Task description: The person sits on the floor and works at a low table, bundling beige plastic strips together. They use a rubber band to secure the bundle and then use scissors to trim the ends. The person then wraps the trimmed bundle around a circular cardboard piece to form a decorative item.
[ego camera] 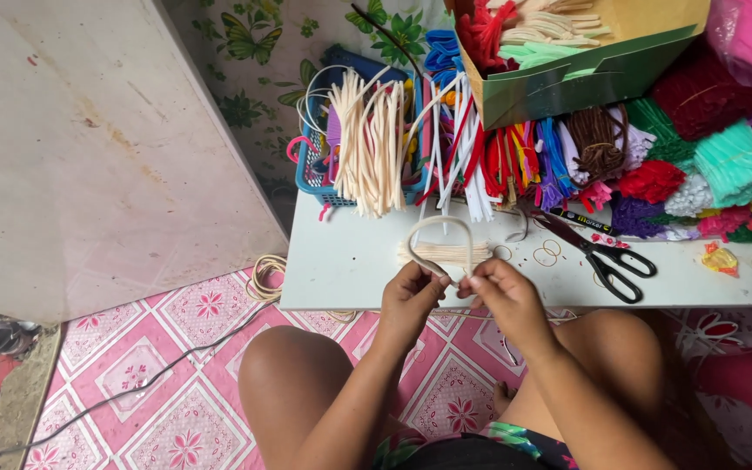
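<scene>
A cream pipe cleaner (439,224) is bent into a loop above the low white table (350,261). My left hand (412,296) pinches its left end and my right hand (505,294) pinches its right end, the two ends meeting between my fingertips at the table's near edge. A short bundle of cream pipe cleaners (444,252) lies flat on the table just behind the loop.
Black-handled scissors (598,252) and a black marker (580,220) lie to the right. A blue basket (328,165) holds cream and coloured pipe cleaners; a green cardboard box (585,70) and heaps of coloured pipe cleaners (698,148) crowd the back. Rubber bands (547,255) lie nearby.
</scene>
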